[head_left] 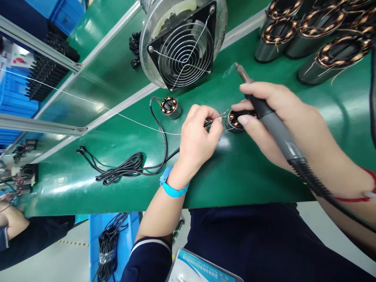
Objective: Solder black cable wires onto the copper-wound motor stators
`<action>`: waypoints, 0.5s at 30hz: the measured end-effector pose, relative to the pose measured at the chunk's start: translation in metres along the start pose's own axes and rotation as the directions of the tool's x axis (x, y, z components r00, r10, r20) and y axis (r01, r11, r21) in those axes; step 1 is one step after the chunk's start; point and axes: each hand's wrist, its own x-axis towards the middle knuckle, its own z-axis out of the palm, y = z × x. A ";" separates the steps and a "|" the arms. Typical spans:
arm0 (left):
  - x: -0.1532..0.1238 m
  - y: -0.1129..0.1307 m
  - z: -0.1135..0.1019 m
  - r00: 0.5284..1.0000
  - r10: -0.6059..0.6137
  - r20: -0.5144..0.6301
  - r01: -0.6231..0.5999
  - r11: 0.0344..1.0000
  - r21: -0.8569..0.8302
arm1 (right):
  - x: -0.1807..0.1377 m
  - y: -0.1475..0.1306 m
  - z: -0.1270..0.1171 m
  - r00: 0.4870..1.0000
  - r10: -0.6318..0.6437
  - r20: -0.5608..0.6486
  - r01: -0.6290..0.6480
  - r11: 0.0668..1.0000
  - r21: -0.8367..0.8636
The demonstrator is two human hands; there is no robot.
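Green bench, stator between hands.

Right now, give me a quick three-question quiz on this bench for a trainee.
1. True or false: the right hand holds a soldering iron.
2. What does the left hand pinch? A) wire lead B) fan C) blue bin
3. What stands behind the small stator, near the bench's far edge?

Key: 1 true. 2 A, the wire lead. 3 The fan.
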 end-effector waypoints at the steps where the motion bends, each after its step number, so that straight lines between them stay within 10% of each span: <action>1: 0.000 0.000 0.000 1.000 -0.005 -0.001 0.005 1.000 -0.010 | -0.001 0.001 0.003 1.000 -0.010 0.001 0.010 1.000 0.011; 15: -0.003 0.000 -0.006 0.946 -0.245 0.212 0.311 0.871 -0.381 | -0.008 0.001 0.024 0.995 -0.063 -0.079 0.057 0.996 -0.075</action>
